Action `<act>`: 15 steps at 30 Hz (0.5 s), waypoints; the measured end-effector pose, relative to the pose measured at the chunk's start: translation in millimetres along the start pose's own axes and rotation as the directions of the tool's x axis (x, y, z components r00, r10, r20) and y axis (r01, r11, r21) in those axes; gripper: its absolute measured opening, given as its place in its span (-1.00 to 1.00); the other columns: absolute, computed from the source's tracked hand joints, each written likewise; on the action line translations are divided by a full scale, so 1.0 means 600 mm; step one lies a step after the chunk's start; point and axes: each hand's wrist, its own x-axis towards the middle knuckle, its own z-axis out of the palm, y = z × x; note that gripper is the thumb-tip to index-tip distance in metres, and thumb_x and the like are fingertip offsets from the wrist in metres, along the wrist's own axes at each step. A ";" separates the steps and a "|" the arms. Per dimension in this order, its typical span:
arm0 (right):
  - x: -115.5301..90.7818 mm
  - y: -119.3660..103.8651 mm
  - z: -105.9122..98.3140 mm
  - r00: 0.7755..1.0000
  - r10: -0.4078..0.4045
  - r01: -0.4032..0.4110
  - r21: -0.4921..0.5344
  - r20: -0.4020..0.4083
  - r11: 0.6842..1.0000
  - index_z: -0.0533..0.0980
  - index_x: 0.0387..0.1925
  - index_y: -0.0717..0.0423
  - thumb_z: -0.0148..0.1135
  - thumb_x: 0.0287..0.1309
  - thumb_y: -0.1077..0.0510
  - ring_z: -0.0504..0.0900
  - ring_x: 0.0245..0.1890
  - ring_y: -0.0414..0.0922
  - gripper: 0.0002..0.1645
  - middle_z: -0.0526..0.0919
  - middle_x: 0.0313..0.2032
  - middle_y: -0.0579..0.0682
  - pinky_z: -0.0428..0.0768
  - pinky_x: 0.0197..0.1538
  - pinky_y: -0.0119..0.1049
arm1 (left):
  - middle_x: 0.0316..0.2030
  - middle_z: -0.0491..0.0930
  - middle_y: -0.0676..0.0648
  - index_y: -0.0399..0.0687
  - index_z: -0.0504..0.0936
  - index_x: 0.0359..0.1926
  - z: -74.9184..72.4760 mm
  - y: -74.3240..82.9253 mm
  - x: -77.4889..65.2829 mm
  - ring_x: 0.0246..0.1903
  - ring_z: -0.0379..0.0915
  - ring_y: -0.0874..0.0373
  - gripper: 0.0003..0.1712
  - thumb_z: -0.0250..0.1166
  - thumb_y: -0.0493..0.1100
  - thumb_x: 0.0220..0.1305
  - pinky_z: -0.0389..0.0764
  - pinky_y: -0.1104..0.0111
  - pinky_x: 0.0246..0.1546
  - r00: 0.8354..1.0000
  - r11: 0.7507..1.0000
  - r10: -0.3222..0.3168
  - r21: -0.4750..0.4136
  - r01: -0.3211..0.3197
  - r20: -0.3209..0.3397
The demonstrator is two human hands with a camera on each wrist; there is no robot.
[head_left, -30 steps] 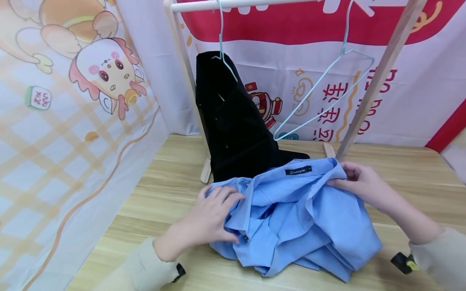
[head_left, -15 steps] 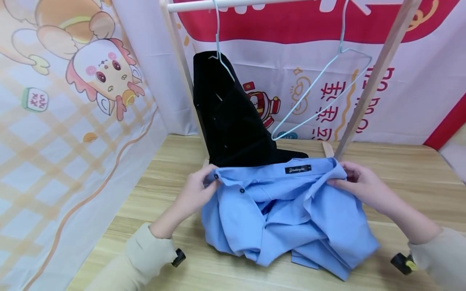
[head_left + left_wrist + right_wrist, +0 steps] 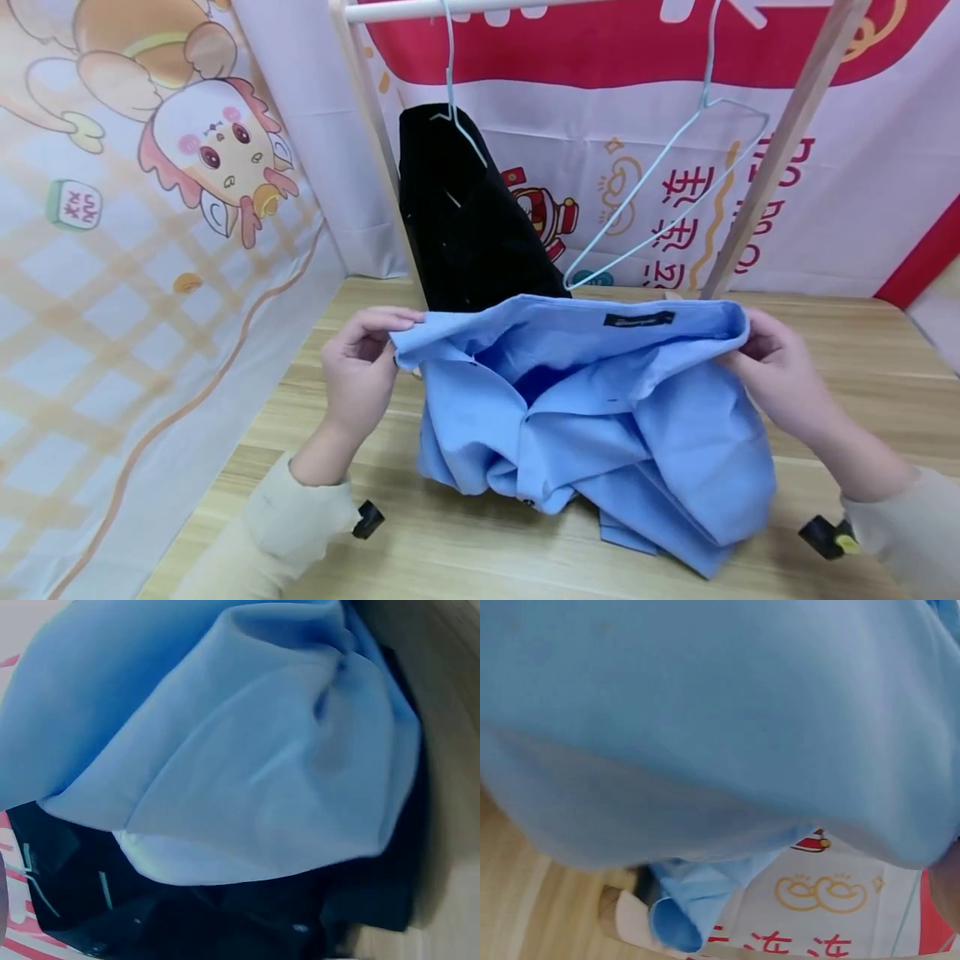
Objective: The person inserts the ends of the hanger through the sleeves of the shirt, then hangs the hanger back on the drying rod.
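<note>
A light blue shirt [image 3: 592, 417] with a black neck label [image 3: 639, 319] is stretched between both hands, its collar edge facing up and its body bunched in folds below. My left hand [image 3: 358, 371] pinches the left end of the collar edge between fingers and thumb. At the opposite end, my right hand [image 3: 783, 379] grips the fabric, its fingertips partly hidden by the cloth. In the left wrist view the shirt [image 3: 262, 765] covers most of the picture. A tube-shaped part of the blue shirt [image 3: 676, 924] hangs down in the right wrist view.
Behind the shirt stands a rack with a white rail [image 3: 480, 8] and wooden posts. A black garment [image 3: 480, 225] hangs on a hanger at its left. A bare light blue wire hanger [image 3: 703, 106] hangs at its right. Beneath lies a wooden tabletop [image 3: 420, 550].
My left hand has closed on the shirt's left collar end and drawn it outward and up. The collar edge is now raised and stretched, covering more of the black garment. My right hand has moved slightly right.
</note>
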 end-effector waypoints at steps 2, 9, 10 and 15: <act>0.000 -0.004 -0.005 1.000 0.005 -0.005 0.037 -0.008 0.999 0.65 0.01 -0.07 0.09 0.28 0.58 0.64 -0.31 -0.31 -0.44 0.71 -0.19 -0.20 0.58 -0.23 -0.57 | -0.20 0.74 -0.01 -0.50 0.58 -0.38 0.003 0.003 0.002 -0.17 0.68 0.11 -0.78 0.10 -0.74 0.12 0.63 0.47 -0.25 0.999 0.996 -0.031 -0.079 0.030 -0.008; -0.003 0.013 -0.012 0.997 0.079 -0.075 -0.168 0.013 0.983 0.62 -0.08 -0.09 0.19 0.32 0.47 0.57 -0.36 -0.33 -0.60 0.64 -0.26 -0.32 0.55 -0.33 -0.55 | -0.20 0.73 -0.08 -0.46 0.67 -0.28 0.001 -0.029 -0.017 -0.12 0.62 0.16 -0.73 0.01 -0.53 0.31 0.61 0.43 -0.08 0.872 0.889 -0.451 0.007 0.458 0.191; -0.004 0.016 -0.010 0.997 0.076 -0.070 -0.173 0.030 0.982 0.63 -0.05 -0.10 0.19 0.31 0.49 0.59 -0.34 -0.33 -0.57 0.65 -0.24 -0.34 0.56 -0.31 -0.55 | -0.19 0.72 -0.12 -0.47 0.67 -0.22 0.000 -0.034 -0.020 -0.10 0.61 0.14 -0.74 0.02 -0.48 0.37 0.60 0.41 -0.04 0.834 0.864 -0.498 0.055 0.501 0.238; -0.001 0.021 0.000 0.996 0.017 -0.004 -0.146 0.090 0.989 0.64 0.00 -0.07 0.18 0.25 0.56 0.59 -0.34 -0.29 -0.48 0.66 -0.18 -0.32 0.56 -0.28 -0.55 | -0.17 0.65 -0.11 -0.22 0.66 0.01 0.013 -0.042 -0.033 -0.11 0.57 0.06 -0.71 0.36 -0.13 0.38 0.59 0.23 -0.01 0.700 0.780 -0.614 0.418 0.466 0.365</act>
